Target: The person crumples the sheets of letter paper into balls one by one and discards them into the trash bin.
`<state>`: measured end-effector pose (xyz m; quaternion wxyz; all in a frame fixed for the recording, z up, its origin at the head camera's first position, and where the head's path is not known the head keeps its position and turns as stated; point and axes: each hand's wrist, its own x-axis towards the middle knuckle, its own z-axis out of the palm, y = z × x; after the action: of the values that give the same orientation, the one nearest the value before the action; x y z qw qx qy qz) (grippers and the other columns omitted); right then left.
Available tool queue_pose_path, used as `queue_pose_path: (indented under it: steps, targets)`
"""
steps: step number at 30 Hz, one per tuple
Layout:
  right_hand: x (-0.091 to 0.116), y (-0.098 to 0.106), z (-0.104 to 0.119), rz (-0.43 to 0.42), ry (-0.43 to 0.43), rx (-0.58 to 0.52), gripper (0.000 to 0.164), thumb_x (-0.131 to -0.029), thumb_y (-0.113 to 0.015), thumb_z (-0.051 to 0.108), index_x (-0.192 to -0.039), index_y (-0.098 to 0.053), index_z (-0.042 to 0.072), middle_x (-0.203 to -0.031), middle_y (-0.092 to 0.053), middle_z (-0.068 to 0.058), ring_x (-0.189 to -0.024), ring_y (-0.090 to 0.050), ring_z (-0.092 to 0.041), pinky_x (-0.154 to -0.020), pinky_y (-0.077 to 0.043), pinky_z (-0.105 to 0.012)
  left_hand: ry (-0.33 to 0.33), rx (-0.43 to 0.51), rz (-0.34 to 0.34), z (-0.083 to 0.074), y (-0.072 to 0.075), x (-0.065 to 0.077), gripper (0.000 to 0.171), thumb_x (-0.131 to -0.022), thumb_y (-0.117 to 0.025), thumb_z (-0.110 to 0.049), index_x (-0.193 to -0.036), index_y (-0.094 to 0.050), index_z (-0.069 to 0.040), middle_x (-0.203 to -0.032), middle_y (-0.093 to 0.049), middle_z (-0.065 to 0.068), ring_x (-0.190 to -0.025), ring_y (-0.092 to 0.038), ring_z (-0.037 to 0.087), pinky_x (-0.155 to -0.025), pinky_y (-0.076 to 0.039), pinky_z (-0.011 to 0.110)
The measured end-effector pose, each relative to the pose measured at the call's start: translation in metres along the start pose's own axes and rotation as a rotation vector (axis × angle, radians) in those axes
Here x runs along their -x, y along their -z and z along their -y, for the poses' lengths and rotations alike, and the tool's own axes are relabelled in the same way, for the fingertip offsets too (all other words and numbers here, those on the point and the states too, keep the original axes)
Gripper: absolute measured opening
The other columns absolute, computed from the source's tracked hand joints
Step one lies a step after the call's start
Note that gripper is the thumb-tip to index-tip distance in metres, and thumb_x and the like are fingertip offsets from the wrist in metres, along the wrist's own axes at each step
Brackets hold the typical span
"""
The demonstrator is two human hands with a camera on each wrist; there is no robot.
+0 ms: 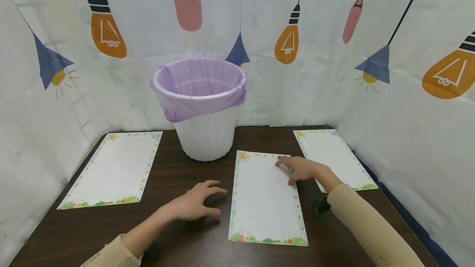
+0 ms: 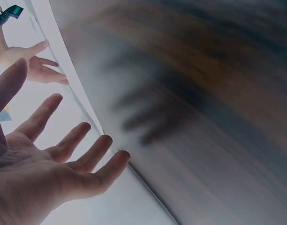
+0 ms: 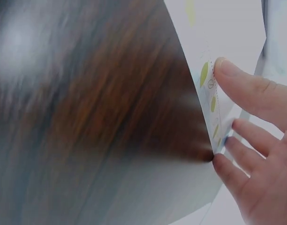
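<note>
White middle sheet (image 1: 265,201), printed sun (image 1: 244,156), right fingers (image 1: 287,160) at edge

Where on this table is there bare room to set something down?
Free: the table between left sheet, bin and left hand; also the back patch between bin and right sheet. Crowded: around the right hand, at the middle sheet.

Smooth, matt paper forms the stationery sheet (image 1: 265,201) at lower centre, on a glossy, wood-grained tabletop (image 1: 74,234); at upper centre, a thin, wrinkled plastic liner (image 1: 208,106) drapes a plastic wastebasket (image 1: 205,137) before a creased, matt, cloth-like backdrop (image 1: 148,11).
</note>
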<state>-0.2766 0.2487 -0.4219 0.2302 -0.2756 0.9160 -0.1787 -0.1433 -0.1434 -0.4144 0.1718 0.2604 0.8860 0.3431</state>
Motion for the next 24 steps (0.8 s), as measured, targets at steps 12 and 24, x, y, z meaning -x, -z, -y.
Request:
queue_pose_path:
  steps: [12,24]
  targets:
    - [0.007,0.002,-0.016,-0.098,-0.027,0.023,0.070,-0.085,-0.086,0.020,-0.145,-0.054,0.002,-0.159,-0.033,-0.029,-0.144,-0.031,-0.051,-0.111,-0.032,-0.063,-0.069,-0.070,0.052,-0.006,-0.007,-0.011,0.049,-0.096,-0.074,-0.031,-0.139,-0.064,-0.009,-0.155,-0.045,0.018,-0.145,-0.036,0.043,-0.104,-0.025,0.077]
    - [0.002,-0.005,-0.017,-0.174,-0.048,0.082,0.082,-0.084,-0.086,0.038,-0.146,-0.051,-0.003,-0.129,-0.047,-0.026,-0.116,-0.048,-0.043,-0.095,-0.046,-0.059,0.003,-0.062,0.042,0.002,-0.002,-0.014,0.046,-0.096,-0.073,-0.031,-0.137,-0.065,-0.011,-0.149,-0.052,0.018,-0.145,-0.037,0.040,-0.101,-0.025,0.074]
